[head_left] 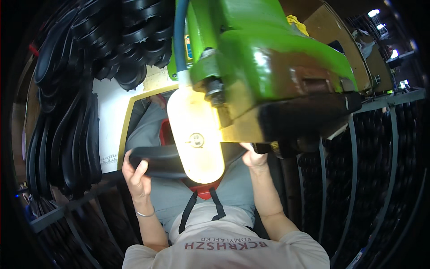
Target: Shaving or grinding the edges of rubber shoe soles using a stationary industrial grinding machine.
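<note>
A long, black, smooth piece shaped like a shoe sole (163, 159) lies across my lap, level between both hands. Its left end is gripped by my left hand (138, 177), thumb on the near side and fingers round the end. At its other end my right hand (254, 158) is closed, with the fingers partly hidden under the machine head. A bright, oval lamp (204, 166) covers the middle of the piece. Above the right hand hangs a green machine (251, 58) with a dark lower part.
Many similar black pieces (67, 148) hang or stack at the left, above a white table (109, 121) with a yellow edge. Metal racks (351, 179) with black pieces stand at the right. A red seat (205, 192) shows between my legs. Cardboard boxes (333, 31) stand behind.
</note>
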`<state>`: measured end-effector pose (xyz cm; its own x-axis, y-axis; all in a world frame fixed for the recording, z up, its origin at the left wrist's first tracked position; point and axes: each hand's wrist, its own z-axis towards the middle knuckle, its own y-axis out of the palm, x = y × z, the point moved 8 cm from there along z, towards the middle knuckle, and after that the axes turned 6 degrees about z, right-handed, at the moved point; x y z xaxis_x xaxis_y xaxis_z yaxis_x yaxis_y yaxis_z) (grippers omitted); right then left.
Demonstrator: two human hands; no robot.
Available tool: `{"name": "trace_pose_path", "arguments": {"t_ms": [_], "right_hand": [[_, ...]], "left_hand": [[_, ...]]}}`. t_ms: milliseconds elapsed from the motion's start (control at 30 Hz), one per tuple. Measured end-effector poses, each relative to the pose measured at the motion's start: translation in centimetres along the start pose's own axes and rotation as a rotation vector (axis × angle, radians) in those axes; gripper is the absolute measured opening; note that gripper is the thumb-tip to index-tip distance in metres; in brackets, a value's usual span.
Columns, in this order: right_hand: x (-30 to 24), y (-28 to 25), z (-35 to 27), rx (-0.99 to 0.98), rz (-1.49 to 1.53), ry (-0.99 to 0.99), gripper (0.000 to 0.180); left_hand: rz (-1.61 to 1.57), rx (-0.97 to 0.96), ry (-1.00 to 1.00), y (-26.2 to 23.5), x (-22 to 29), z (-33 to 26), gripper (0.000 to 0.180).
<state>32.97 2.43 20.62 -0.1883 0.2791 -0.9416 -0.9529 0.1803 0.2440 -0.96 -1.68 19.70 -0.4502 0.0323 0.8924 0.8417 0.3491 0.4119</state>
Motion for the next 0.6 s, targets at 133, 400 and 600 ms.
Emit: {"name": "trace_pose_path", "arguments": {"t_ms": [133,400,600], "right_hand": [[-1.3,4.2,0.5,-0.155,0.259,0.162,0.018],[-3.9,5.8,1.1,-0.253,-0.1,-0.07,0.036],[2.4,0.3,-6.8,-0.21,0.119,0.394,0.062]], "left_hand": [[-0.039,-0.035,-0.178,-2.6,-3.3,-2.3,0.038],[0.587,-0.719,0.079,13.9,-4.1,-2.4,0.048],[0.962,-0.375,0.437,16.5,-5.9,-1.7,0.019]]}}
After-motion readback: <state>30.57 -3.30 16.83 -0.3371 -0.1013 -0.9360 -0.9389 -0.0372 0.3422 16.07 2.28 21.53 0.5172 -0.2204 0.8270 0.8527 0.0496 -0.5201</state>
